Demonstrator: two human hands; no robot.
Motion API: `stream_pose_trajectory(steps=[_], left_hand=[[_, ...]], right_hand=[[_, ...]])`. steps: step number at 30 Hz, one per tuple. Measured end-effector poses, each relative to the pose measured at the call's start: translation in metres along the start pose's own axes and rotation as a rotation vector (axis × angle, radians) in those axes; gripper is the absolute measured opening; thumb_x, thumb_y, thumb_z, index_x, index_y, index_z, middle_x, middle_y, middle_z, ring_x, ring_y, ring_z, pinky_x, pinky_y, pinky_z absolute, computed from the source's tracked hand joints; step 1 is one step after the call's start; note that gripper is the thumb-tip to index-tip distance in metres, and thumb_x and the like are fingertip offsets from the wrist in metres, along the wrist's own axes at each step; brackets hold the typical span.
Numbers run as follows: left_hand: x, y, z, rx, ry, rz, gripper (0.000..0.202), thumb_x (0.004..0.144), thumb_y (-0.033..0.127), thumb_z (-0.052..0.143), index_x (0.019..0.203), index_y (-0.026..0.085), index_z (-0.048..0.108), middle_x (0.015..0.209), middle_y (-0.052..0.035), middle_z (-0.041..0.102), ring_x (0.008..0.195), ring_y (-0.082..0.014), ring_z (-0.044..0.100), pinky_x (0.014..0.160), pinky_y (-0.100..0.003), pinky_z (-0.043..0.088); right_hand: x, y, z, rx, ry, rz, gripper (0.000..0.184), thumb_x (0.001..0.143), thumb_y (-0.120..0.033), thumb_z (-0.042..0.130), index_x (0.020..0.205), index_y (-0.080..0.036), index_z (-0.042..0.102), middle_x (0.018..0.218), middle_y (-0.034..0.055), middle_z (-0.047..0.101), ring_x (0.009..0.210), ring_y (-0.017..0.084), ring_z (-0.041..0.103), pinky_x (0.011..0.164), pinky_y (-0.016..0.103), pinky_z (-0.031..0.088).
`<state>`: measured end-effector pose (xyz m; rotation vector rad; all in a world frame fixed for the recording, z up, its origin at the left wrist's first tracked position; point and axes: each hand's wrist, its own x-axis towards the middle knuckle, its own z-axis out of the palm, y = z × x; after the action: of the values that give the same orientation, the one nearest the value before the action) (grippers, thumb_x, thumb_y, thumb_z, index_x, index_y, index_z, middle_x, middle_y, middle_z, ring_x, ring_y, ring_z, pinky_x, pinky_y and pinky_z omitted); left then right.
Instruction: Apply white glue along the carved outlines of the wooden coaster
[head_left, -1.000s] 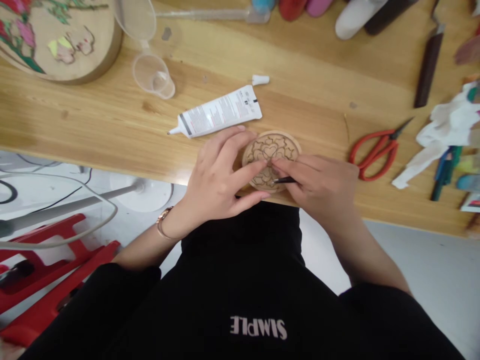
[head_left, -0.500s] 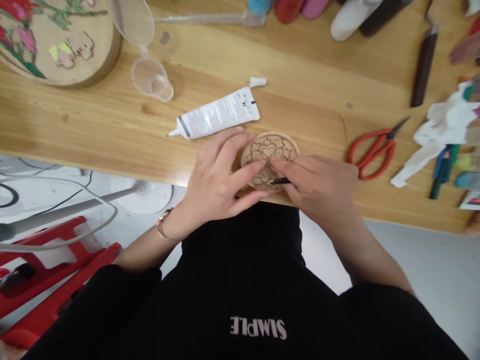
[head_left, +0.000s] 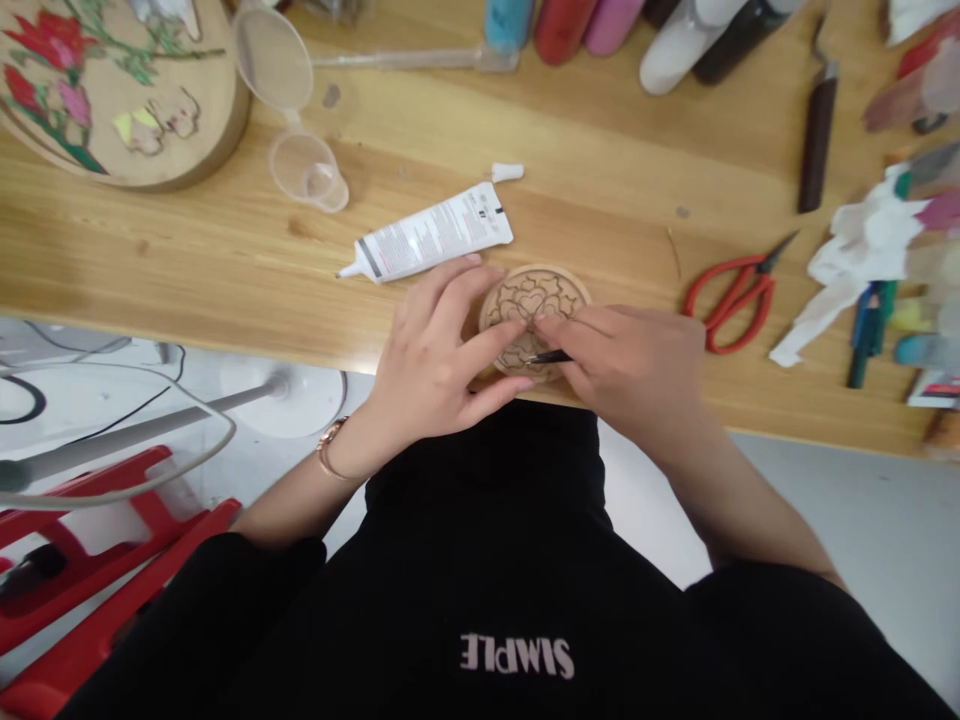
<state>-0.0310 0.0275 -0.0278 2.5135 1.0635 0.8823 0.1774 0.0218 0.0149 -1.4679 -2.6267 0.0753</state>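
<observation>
A small round wooden disc [head_left: 534,298] with a cut-out heart and petal pattern lies at the near edge of the wooden table [head_left: 187,260]. My left hand [head_left: 439,355] rests on its left side, fingers spread and pressing on it. My right hand [head_left: 626,365] is closed in a pinch round a thin black tool [head_left: 550,356], whose tip touches the disc's lower part. An uncapped white glue tube [head_left: 431,238] lies just behind my left hand, its small white cap [head_left: 507,172] farther back.
Red-handled scissors [head_left: 731,290] lie to the right, beside crumpled white tissue [head_left: 855,260] and pens. A large painted wooden round [head_left: 112,90] and a clear measuring cup [head_left: 309,172] sit at the back left. Coloured bottles line the far edge. A dark-handled tool [head_left: 816,120] lies back right.
Both hands stay on the disc with only slight shifts. The view has drifted a little, so everything on the table sits slightly left and lower.
</observation>
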Motion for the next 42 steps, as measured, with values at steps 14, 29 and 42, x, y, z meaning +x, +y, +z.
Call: stream_pose_trajectory(steps=[14, 29, 42], left_hand=[[-0.001, 0.001, 0.000, 0.013, 0.009, 0.003, 0.044, 0.088, 0.055, 0.060, 0.118, 0.023, 0.060, 0.134, -0.0143, 0.050, 0.127, -0.0347, 0.048, 0.104, -0.055, 0.044], [-0.003, 0.003, 0.000, 0.053, -0.025, 0.009, 0.057, 0.088, 0.053, 0.060, 0.133, 0.019, 0.051, 0.135, -0.0180, 0.049, 0.128, -0.0351, 0.046, 0.106, -0.051, 0.039], [-0.003, 0.006, 0.002, 0.205, -0.080, 0.028, 0.057, 0.089, 0.058, 0.056, 0.133, 0.020, 0.057, 0.139, -0.0192, 0.046, 0.128, -0.0373, 0.045, 0.105, -0.052, 0.040]], right_hand=[[0.002, 0.001, 0.001, 0.047, -0.009, 0.027, 0.024, 0.084, -0.016, 0.052, 0.089, -0.020, 0.074, 0.075, 0.0016, 0.073, 0.063, 0.014, 0.059, 0.053, 0.027, 0.026], [-0.022, 0.013, -0.004, 0.245, 0.270, 0.293, 0.023, 0.088, -0.023, 0.059, 0.106, -0.020, 0.072, 0.094, 0.0043, 0.077, 0.083, 0.018, 0.072, 0.071, 0.028, 0.053], [-0.028, 0.016, 0.037, 0.271, 0.548, 0.432, 0.034, 0.085, -0.012, 0.047, 0.116, -0.015, 0.063, 0.090, 0.0070, 0.069, 0.086, 0.019, 0.066, 0.078, 0.036, 0.056]])
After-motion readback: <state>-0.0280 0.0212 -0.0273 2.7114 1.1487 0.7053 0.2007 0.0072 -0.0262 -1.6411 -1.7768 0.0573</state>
